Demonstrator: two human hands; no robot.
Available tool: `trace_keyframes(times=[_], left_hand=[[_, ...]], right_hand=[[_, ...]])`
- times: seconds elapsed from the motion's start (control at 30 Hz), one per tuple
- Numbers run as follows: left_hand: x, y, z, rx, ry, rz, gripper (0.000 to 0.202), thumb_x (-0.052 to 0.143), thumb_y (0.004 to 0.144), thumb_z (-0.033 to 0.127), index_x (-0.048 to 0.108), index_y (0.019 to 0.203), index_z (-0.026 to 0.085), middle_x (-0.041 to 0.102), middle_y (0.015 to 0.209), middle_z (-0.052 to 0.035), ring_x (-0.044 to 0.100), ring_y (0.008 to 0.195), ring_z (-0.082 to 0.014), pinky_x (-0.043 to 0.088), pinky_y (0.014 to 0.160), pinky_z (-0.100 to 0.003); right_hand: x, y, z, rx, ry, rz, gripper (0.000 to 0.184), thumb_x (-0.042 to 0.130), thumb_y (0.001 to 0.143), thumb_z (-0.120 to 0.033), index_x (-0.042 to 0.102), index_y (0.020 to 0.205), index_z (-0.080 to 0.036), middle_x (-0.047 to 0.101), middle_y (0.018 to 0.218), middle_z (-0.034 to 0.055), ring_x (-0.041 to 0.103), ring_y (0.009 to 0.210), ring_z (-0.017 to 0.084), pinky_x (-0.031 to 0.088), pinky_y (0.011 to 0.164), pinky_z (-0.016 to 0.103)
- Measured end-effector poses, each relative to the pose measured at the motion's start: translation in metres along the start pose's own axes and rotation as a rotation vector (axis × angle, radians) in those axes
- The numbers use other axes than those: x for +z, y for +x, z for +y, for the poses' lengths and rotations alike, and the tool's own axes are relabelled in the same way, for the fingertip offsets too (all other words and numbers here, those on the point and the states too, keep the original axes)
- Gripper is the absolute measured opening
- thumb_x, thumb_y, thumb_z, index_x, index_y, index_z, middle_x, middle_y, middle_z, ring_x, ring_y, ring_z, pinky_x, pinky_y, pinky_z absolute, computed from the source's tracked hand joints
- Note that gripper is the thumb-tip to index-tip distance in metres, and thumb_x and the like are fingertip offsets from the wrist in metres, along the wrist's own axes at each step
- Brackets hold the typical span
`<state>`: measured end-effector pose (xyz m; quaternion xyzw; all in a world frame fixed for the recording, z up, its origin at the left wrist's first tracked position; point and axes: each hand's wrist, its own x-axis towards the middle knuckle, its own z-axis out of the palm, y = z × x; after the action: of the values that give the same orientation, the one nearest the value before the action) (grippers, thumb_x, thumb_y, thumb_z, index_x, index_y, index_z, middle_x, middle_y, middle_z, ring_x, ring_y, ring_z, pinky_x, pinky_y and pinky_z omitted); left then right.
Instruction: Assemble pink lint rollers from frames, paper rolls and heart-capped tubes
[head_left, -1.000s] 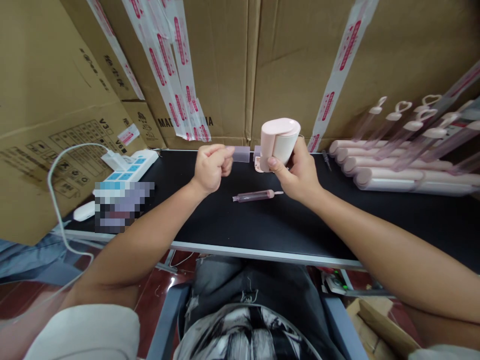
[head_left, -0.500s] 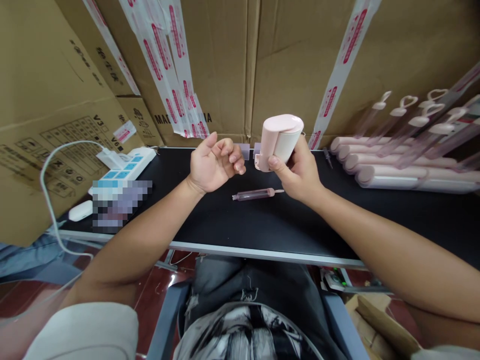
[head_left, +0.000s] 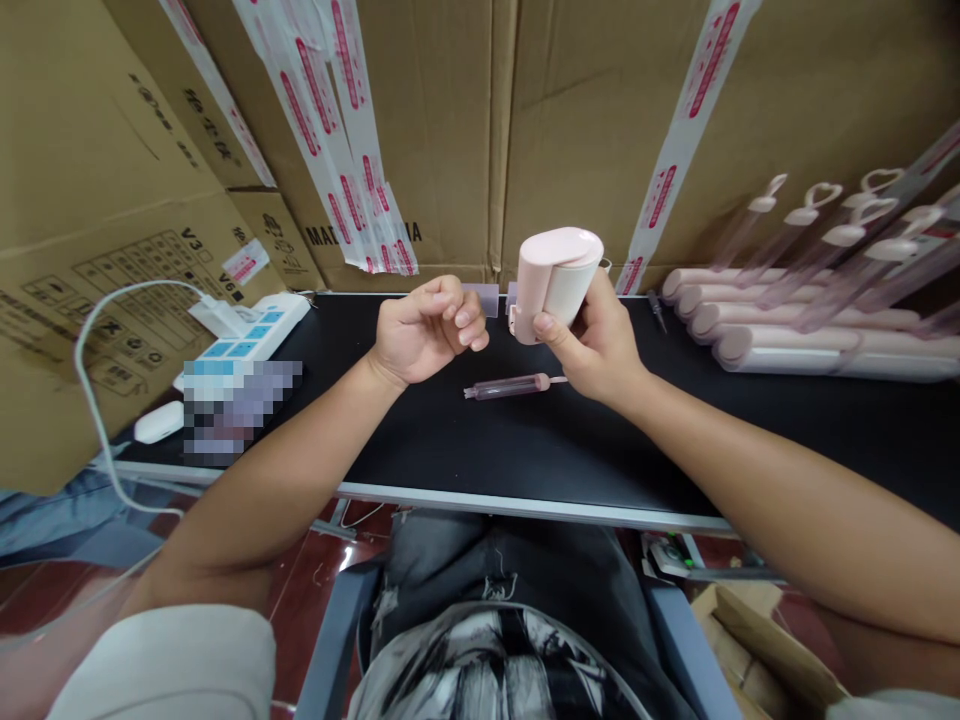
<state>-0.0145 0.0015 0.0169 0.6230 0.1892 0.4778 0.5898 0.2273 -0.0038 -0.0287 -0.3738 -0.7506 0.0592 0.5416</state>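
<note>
My right hand [head_left: 600, 345] grips a pink-and-white case [head_left: 559, 285] with a rounded oval end, held up above the black table. Its thumb presses on the near side and the other fingers wrap behind. To the left, my left hand [head_left: 431, 330] is raised with its fingers curled and the thumb folded against them. Whatever may be between those fingertips is hidden. A clear purplish tube [head_left: 506, 387] with a pink cap lies on the table below and between my hands.
Similar pink-and-white cases [head_left: 810, 350] are stacked at the right, with several clear tubes with looped tops [head_left: 814, 205] over them. A small screwdriver-like tool [head_left: 657, 312] lies nearby. A power strip [head_left: 259, 325] with a white cable is at the left. Cardboard [head_left: 585, 130] walls the back.
My left thumb has folded down onto the curled fingers, closing the hand. My right hand and the case have shifted very slightly left.
</note>
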Motion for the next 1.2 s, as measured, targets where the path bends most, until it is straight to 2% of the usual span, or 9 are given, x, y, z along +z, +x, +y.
trace_keyframes(times=[0.27,0.47,0.57,0.63,0.7,0.77,0.87,1.07,1.2], left_hand=[[-0.004,-0.003,-0.004,0.072,0.193,0.003,0.070,0.079,0.077,0.083,0.040,0.074,0.024,0.054,0.075,-0.0022,0.054,0.062,-0.0174,0.053,0.062,-0.045],[-0.003,-0.007,-0.001,0.017,0.120,-0.135,0.068,0.088,0.072,0.080,0.050,0.074,0.024,0.058,0.077,-0.0013,0.046,0.055,-0.0118,0.049,0.056,-0.039],[0.000,-0.007,-0.002,0.023,0.108,-0.128,0.067,0.089,0.070,0.081,0.053,0.074,0.024,0.061,0.076,-0.0012,0.046,0.053,-0.0108,0.049,0.053,-0.037],[0.000,-0.006,-0.004,0.034,0.149,-0.091,0.062,0.083,0.075,0.085,0.065,0.086,0.027,0.067,0.083,-0.0030,0.055,0.058,-0.0139,0.053,0.055,-0.038],[-0.002,-0.006,-0.007,0.056,0.217,-0.062,0.061,0.073,0.084,0.086,0.074,0.113,0.033,0.072,0.093,-0.0051,0.066,0.069,-0.0194,0.058,0.060,-0.042],[-0.005,-0.007,-0.010,0.082,0.288,-0.049,0.070,0.067,0.089,0.086,0.068,0.141,0.039,0.075,0.097,-0.0059,0.073,0.078,-0.0238,0.062,0.066,-0.046],[-0.009,-0.012,-0.011,0.120,0.374,-0.093,0.081,0.064,0.091,0.087,0.053,0.160,0.045,0.078,0.100,-0.0048,0.076,0.077,-0.0241,0.064,0.069,-0.047],[-0.008,-0.017,-0.014,0.230,0.527,-0.424,0.079,0.040,0.107,0.079,0.017,0.177,0.049,0.081,0.126,-0.0043,0.078,0.076,-0.0172,0.066,0.073,-0.040],[-0.007,-0.009,-0.019,0.437,0.801,-0.489,0.070,0.034,0.117,0.057,0.003,0.179,0.046,0.073,0.151,-0.0058,0.080,0.104,-0.0191,0.066,0.091,-0.039]], right_hand=[[-0.001,-0.001,0.000,-0.015,-0.036,-0.021,0.071,0.051,0.098,-0.085,0.057,0.135,-0.025,0.064,0.095,0.0071,0.060,0.075,0.025,0.054,0.064,0.043],[-0.002,-0.001,-0.003,-0.041,-0.039,-0.038,0.072,0.050,0.099,-0.084,0.059,0.136,-0.023,0.066,0.101,0.0097,0.062,0.080,0.026,0.056,0.070,0.046],[0.002,-0.003,-0.007,-0.024,0.071,-0.037,0.073,0.053,0.096,-0.087,0.060,0.135,-0.024,0.070,0.105,0.0106,0.068,0.088,0.029,0.060,0.075,0.048],[0.003,-0.002,-0.013,0.038,0.227,-0.033,0.074,0.051,0.096,-0.089,0.059,0.136,-0.027,0.073,0.110,0.0107,0.072,0.090,0.030,0.063,0.074,0.048],[0.000,0.001,-0.022,0.125,0.393,-0.025,0.075,0.042,0.098,-0.090,0.060,0.138,-0.028,0.075,0.112,0.0109,0.075,0.087,0.030,0.064,0.070,0.048],[-0.010,0.007,-0.032,0.197,0.487,-0.035,0.079,0.030,0.101,-0.091,0.062,0.138,-0.029,0.076,0.111,0.0119,0.076,0.088,0.031,0.065,0.070,0.051],[-0.028,0.015,-0.043,0.266,0.593,-0.061,0.079,0.025,0.102,-0.089,0.068,0.132,-0.030,0.077,0.113,0.0133,0.078,0.101,0.035,0.066,0.080,0.060],[-0.039,0.017,-0.048,0.367,1.144,-0.032,0.059,0.057,0.092,-0.086,0.078,0.112,-0.035,0.080,0.101,0.0047,0.078,0.107,0.033,0.062,0.105,0.067],[-0.040,0.018,-0.049,0.417,1.427,-0.076,0.042,0.073,0.088,-0.070,0.078,0.109,-0.034,0.082,0.095,0.0006,0.080,0.101,0.029,0.060,0.112,0.063]])
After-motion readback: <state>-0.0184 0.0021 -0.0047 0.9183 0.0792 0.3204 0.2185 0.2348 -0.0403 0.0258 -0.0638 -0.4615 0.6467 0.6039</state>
